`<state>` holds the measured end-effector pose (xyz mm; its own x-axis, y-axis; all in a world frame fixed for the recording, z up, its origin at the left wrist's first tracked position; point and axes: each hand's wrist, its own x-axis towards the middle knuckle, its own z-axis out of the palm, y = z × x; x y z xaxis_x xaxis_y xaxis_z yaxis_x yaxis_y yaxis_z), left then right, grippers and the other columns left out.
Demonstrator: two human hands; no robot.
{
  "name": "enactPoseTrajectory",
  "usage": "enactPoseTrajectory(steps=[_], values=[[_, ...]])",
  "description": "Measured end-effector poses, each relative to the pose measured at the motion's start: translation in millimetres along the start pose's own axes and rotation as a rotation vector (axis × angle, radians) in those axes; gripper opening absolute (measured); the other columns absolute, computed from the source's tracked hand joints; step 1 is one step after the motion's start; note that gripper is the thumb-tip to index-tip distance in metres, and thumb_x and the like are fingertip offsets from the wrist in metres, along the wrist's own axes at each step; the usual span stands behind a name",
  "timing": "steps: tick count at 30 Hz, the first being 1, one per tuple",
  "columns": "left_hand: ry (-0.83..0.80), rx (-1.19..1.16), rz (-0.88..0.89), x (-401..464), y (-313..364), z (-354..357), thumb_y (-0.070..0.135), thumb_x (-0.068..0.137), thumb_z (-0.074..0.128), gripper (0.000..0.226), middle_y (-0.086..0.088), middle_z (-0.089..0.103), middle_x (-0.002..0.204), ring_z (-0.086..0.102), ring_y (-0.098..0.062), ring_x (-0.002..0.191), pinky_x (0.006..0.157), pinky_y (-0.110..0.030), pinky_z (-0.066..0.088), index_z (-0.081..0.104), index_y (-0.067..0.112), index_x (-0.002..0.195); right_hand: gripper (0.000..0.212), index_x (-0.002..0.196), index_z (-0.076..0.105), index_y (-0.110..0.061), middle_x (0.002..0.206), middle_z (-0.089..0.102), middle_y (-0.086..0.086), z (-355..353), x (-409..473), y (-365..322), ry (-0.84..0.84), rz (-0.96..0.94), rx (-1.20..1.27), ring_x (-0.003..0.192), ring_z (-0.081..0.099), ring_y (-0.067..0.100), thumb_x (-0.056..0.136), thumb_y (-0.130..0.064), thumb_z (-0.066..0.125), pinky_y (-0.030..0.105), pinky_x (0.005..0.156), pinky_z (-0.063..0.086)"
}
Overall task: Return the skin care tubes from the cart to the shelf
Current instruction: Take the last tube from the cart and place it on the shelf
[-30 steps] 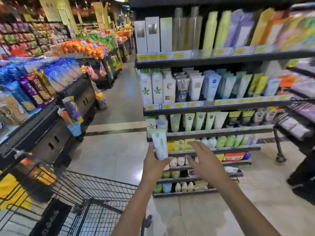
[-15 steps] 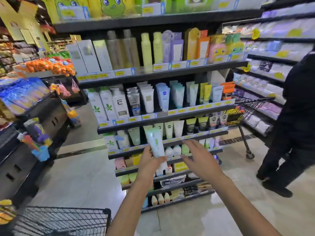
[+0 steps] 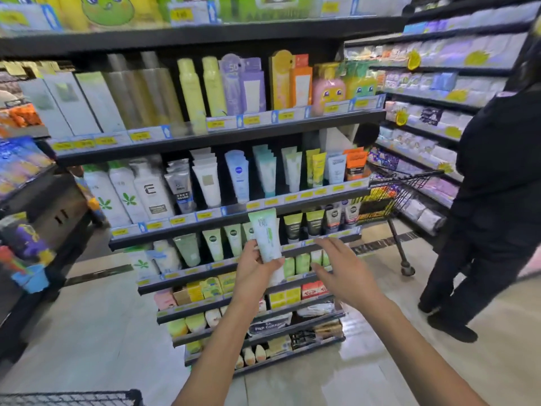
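My left hand point(image 3: 254, 272) grips a white and pale green skin care tube point(image 3: 265, 234) upright by its lower end, in front of the black shelf unit point(image 3: 222, 139). The tube stands level with the row of similar green tubes point(image 3: 213, 244) on a middle shelf, a short way out from it. To its right my right hand point(image 3: 341, 268) hovers with fingers spread, holding nothing. Only the black wire rim of my cart point(image 3: 73, 397) shows at the bottom left.
A person in black point(image 3: 494, 200) stands at the right beside another cart point(image 3: 395, 194). More shelving point(image 3: 433, 92) runs along the right wall. A dark display counter point(image 3: 49, 212) with hanging toys juts in on the left. Pale tiled floor point(image 3: 96, 326) lies before the shelves.
The view has swung right and closer to the shelf unit; the cart has dropped almost out of frame. My left hand has carried the tube up toward the middle shelves, the right hand following.
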<state>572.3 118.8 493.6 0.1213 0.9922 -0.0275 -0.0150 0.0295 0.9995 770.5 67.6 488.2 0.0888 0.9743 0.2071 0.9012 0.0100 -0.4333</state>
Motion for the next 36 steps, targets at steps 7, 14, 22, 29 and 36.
enactPoseTrajectory(steps=[7, 14, 22, 29, 36], values=[[0.011, 0.091, 0.071, 71, 4, 51, 0.013, 0.085, 0.082, 0.053, 0.007, 0.068, 0.114, 0.069, -0.008, 0.098, 0.076, -0.027, 0.058, 0.051, 0.027, 0.126, 0.058, 0.156, 0.037, -0.025, 0.157, 0.04, -0.005, -17, 58, 49, 0.027, 0.005, -0.015, 0.141, 0.043, 0.017, 0.103, -0.043, 0.053, 0.037, 0.108, 0.045], [0.06, 0.159, 0.149, 156, 12, 97, 0.017, 0.085, 0.082, 0.051, 0.004, 0.069, 0.12, 0.068, -0.011, 0.106, 0.087, -0.033, 0.059, 0.051, 0.032, 0.123, 0.058, 0.154, 0.04, -0.024, 0.156, 0.043, -0.001, -34, 141, 103, 0.015, -0.014, -0.051, 0.136, 0.049, 0.021, 0.102, -0.044, 0.054, 0.04, 0.106, 0.047], [0.15, 0.282, 0.227, 238, 30, 136, 0.015, 0.085, 0.081, 0.049, 0.008, 0.065, 0.107, 0.066, -0.012, 0.099, 0.086, -0.031, 0.057, 0.048, 0.033, 0.117, 0.055, 0.154, 0.042, -0.02, 0.153, 0.045, 0.003, -38, 233, 153, -0.024, -0.066, -0.069, 0.138, 0.046, 0.025, 0.104, -0.042, 0.052, 0.039, 0.107, 0.045], [0.3, 0.421, 0.177, 296, 21, 159, 0.026, 0.079, 0.085, 0.044, 0.003, 0.068, 0.107, 0.067, -0.019, 0.1, 0.087, -0.047, 0.059, 0.053, 0.03, 0.109, 0.046, 0.143, 0.056, -0.014, 0.137, 0.061, 0.006, -16, 290, 185, -0.044, -0.231, -0.155, 0.129, 0.054, 0.027, 0.102, -0.035, 0.057, 0.037, 0.105, 0.044], [0.398, 0.523, 0.159, 321, 10, 173, 0.025, 0.077, 0.086, 0.048, 0.0, 0.067, 0.112, 0.065, -0.022, 0.107, 0.09, -0.047, 0.058, 0.055, 0.023, 0.113, 0.025, 0.109, 0.076, -0.012, 0.097, 0.074, 0.005, 3, 312, 206, 0.185, -0.403, -0.268, 0.095, 0.065, 0.032, 0.085, -0.018, 0.08, 0.042, 0.076, 0.058]])
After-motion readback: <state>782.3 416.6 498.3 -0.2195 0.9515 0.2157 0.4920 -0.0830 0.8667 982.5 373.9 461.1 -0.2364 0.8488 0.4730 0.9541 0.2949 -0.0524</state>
